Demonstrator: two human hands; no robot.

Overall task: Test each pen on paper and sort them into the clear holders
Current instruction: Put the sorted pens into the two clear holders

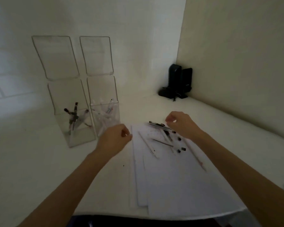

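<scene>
paper (179,181) nearest, 2 clear holders (90,122) beyond

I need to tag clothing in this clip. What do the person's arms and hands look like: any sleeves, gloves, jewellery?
Both forearms are bare up to the frame edge: no sleeves in view. The left hand and right hand wear no gloves; no watch, bracelet or ring shows, though the picture is dim and blurred.
</scene>
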